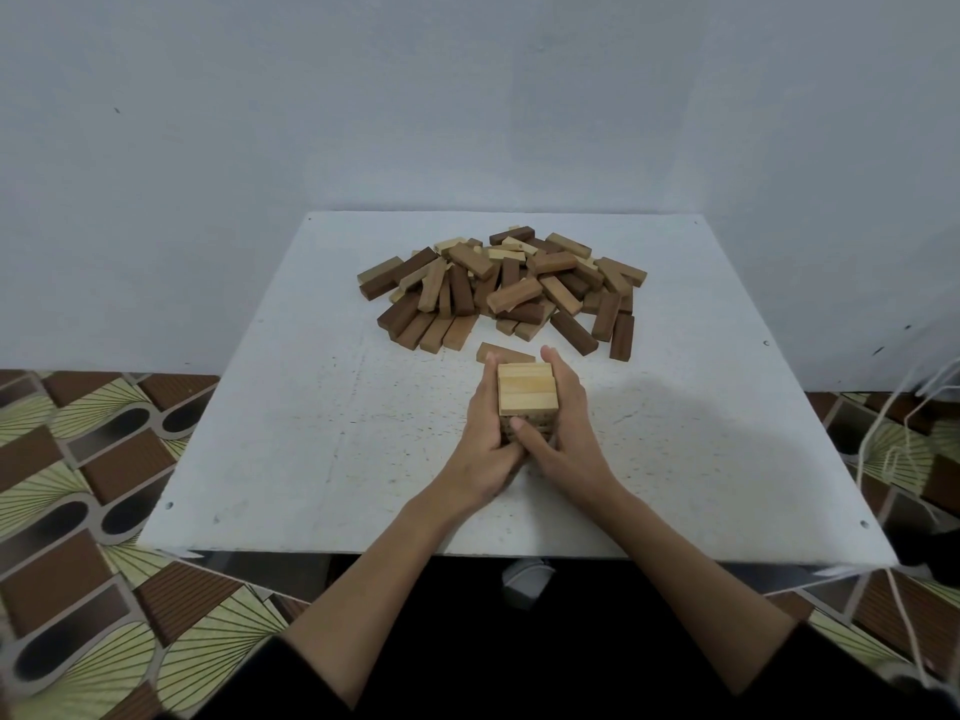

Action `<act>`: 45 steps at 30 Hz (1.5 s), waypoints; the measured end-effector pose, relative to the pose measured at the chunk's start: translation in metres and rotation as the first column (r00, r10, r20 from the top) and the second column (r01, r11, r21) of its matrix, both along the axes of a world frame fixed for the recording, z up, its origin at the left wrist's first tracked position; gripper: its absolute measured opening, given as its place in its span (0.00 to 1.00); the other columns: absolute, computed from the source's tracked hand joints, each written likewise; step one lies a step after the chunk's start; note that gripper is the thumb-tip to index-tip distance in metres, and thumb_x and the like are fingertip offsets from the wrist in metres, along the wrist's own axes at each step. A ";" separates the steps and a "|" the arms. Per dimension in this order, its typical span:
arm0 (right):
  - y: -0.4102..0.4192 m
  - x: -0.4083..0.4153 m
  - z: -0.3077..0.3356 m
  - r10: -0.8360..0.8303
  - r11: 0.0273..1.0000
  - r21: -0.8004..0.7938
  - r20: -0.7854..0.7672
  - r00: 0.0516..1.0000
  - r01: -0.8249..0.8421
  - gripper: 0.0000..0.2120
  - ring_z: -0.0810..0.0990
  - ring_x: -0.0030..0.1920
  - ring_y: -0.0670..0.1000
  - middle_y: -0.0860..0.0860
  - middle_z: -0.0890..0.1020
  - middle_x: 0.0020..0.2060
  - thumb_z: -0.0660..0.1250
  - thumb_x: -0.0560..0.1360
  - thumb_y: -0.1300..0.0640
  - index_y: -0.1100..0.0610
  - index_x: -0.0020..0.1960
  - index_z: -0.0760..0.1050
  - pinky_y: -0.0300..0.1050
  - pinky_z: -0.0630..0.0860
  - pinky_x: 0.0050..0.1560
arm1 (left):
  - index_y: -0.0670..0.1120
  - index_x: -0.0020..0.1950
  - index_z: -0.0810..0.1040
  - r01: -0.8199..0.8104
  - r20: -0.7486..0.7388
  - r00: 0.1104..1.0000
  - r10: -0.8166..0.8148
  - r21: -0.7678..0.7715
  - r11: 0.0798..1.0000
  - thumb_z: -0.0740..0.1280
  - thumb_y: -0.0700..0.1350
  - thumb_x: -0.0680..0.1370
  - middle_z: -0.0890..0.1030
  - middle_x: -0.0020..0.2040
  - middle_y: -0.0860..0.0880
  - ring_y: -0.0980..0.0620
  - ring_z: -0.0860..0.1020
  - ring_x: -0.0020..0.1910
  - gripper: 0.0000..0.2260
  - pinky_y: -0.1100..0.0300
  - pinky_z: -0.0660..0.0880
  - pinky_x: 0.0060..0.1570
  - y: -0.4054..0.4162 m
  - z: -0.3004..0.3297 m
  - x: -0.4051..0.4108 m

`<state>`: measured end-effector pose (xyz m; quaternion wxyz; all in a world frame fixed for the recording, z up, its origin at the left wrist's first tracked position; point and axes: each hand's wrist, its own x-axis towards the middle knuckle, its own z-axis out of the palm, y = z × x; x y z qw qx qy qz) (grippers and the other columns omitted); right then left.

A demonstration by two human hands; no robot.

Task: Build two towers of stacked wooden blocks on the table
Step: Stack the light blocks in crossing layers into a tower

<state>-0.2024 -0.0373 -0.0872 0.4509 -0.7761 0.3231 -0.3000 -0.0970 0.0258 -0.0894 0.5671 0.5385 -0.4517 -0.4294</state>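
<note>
A short tower of wooden blocks [525, 389] stands on the white table [311, 433], a little nearer to me than its middle, with pale blocks on top. My left hand [485, 449] presses against the tower's left side and my right hand [563, 439] against its right side, fingers wrapped round it from both flanks. The tower's lower layers are mostly hidden by my fingers. One loose pale block [501, 353] lies flat just behind the tower. A big heap of light and dark wooden blocks [506, 288] lies at the far middle of the table.
The table stands against a pale wall [467, 96]. Patterned brown and green floor [78, 511] shows on both sides. White cords [883, 449] hang at the right edge. A white round object [525, 582] sits under the table's near edge.
</note>
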 end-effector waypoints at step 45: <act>0.000 -0.002 0.001 0.024 0.999 0.023 0.029 0.999 -0.025 0.35 0.52 0.72 0.40 0.42 0.54 0.72 0.52 0.73 0.37 0.47 0.75 0.46 0.28 0.51 0.64 | 0.65 0.75 0.45 -0.098 0.213 0.973 0.085 0.053 0.994 0.66 0.47 0.70 0.61 0.71 0.46 0.44 0.65 0.71 0.41 0.39 0.67 0.66 0.001 -0.010 0.003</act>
